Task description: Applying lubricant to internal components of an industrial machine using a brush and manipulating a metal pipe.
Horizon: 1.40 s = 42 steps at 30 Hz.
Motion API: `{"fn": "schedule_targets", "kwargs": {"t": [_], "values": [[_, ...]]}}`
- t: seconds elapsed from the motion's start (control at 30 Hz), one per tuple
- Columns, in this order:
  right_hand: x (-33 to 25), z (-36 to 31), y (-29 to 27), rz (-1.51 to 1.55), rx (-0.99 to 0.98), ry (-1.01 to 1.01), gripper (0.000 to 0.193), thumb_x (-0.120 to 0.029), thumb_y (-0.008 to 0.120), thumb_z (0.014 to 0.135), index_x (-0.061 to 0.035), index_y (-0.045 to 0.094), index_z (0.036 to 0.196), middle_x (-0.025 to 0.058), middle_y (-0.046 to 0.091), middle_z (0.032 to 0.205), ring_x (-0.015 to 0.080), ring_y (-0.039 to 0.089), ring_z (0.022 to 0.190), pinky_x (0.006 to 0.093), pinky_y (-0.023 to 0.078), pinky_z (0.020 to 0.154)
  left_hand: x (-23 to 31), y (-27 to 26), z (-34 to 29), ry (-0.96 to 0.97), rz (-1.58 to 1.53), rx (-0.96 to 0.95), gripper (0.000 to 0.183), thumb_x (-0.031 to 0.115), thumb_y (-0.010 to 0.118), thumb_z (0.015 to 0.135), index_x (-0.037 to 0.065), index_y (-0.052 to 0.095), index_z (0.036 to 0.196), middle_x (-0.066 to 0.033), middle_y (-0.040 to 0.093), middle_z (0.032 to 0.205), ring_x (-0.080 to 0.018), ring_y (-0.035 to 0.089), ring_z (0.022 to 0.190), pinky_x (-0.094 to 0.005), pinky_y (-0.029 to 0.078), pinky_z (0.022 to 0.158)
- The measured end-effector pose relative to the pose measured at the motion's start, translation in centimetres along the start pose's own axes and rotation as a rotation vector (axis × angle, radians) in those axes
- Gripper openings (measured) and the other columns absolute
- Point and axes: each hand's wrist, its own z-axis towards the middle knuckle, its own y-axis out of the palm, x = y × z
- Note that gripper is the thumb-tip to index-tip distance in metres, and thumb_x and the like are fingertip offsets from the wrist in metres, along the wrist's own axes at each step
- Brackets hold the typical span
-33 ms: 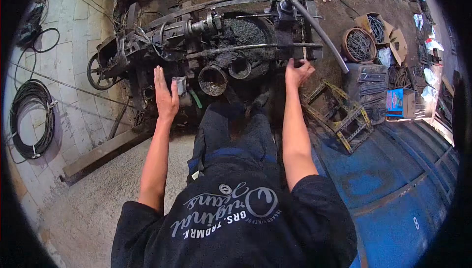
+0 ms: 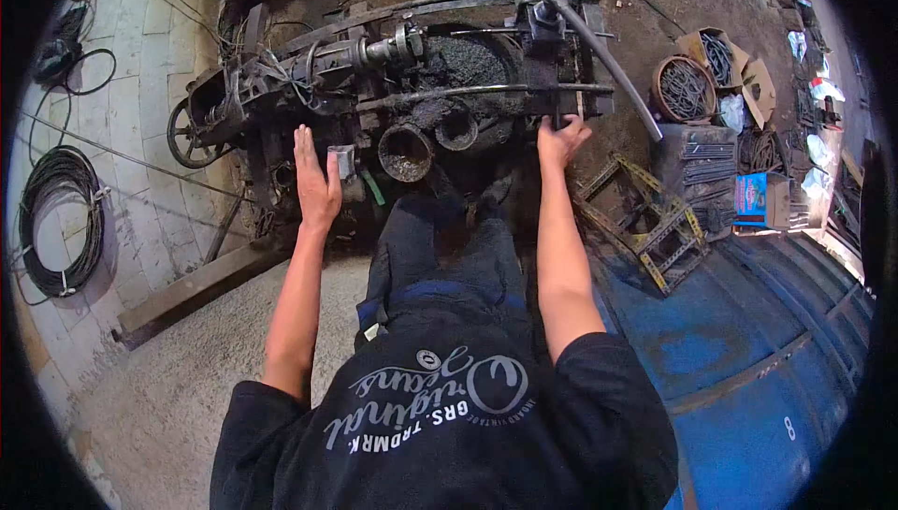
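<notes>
My left hand (image 2: 318,181) is held up at the front left of a dark, greasy machine (image 2: 360,50), fingers stretched out and thumb apart. Just right of it sits a small grey metal box (image 2: 342,160), close by the thumb; whether they touch I cannot tell. At the machine's right end my right hand (image 2: 561,143) has its fingers curled at the front of a dark clamp block (image 2: 544,28). What lies in those fingers is hidden. Two round metal cups (image 2: 405,153) with grey chips stand between my hands, below a tray heaped with dark shavings (image 2: 468,61).
A long bent metal pipe (image 2: 589,33) slants over the machine's right end. On the right are a yellow slotted metal frame (image 2: 645,220), a basket of metal pieces (image 2: 685,89) and stacked rods (image 2: 708,159). Coiled black cable (image 2: 61,220) lies left, near a long beam (image 2: 187,295).
My right hand has shifted slightly left, its fingers bent differently at the machine's right end. My left hand stays almost in place.
</notes>
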Motion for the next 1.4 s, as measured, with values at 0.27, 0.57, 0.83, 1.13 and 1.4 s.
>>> {"fn": "schedule_targets", "kwargs": {"t": [0.27, 0.57, 0.83, 1.13, 1.4], "values": [[2.0, -1.5, -0.7, 0.087, -0.230, -0.082, 0.031, -0.009, 0.058, 0.089, -0.0042, 0.048, 0.118, 0.0250, 0.057, 0.109, 0.0455, 0.056, 0.101, 0.0523, 0.044, 0.083, 1.2, -1.3, -1.4, -0.038, 0.024, 0.050, 0.057, 0.019, 0.048, 0.099, -0.006, 0.029, 0.146, -0.0250, 0.027, 0.153, -0.0370, 0.022, 0.145, -0.0423, 0.020, 0.117], [13.0, -9.4, -8.1, 0.005, -0.293, -0.124, 0.024, -0.014, 0.059, 0.091, -0.0015, 0.061, 0.111, 0.0235, 0.066, 0.092, 0.0431, 0.062, 0.090, 0.0466, 0.049, 0.080, 0.2, -1.9, -2.0, -0.077, 0.013, 0.155, 0.058, 0.022, 0.049, 0.099, -0.007, 0.029, 0.146, -0.0258, 0.028, 0.152, -0.0371, 0.023, 0.144, -0.0424, 0.020, 0.118], [9.6, -14.5, -13.2, -0.173, -0.457, -0.010, 0.033, -0.031, 0.045, 0.101, -0.0061, 0.057, 0.118, 0.0268, 0.066, 0.091, 0.0465, 0.062, 0.089, 0.0529, 0.048, 0.075, -4.8, -2.8, -1.1, -0.054, -0.028, 0.198, 0.059, 0.024, 0.049, 0.099, -0.007, 0.030, 0.145, -0.0257, 0.030, 0.152, -0.0372, 0.024, 0.144, -0.0425, 0.021, 0.118], [1.2, -22.0, -7.4, -0.008, -0.068, -0.352, 0.023, -0.015, 0.053, 0.096, 0.0024, 0.062, 0.107, 0.0204, 0.065, 0.086, 0.0374, 0.064, 0.082, 0.0417, 0.050, 0.078, -19.6, -8.0, 0.4, -0.106, -0.080, 0.256, 0.062, 0.029, 0.047, 0.100, -0.006, 0.027, 0.147, -0.0243, 0.027, 0.153, -0.0367, 0.022, 0.144, -0.0438, 0.021, 0.118], [-18.3, -31.7, -1.8, 0.260, 0.022, -0.222, 0.029, -0.018, 0.054, 0.098, 0.0035, 0.061, 0.114, 0.0199, 0.068, 0.100, 0.0311, 0.067, 0.090, 0.0381, 0.051, 0.080, -36.0, -16.5, 3.9, -0.029, -0.119, 0.281, 0.064, 0.034, 0.045, 0.101, -0.007, 0.028, 0.147, -0.0266, 0.028, 0.152, -0.0394, 0.024, 0.143, -0.0455, 0.022, 0.117]]}}
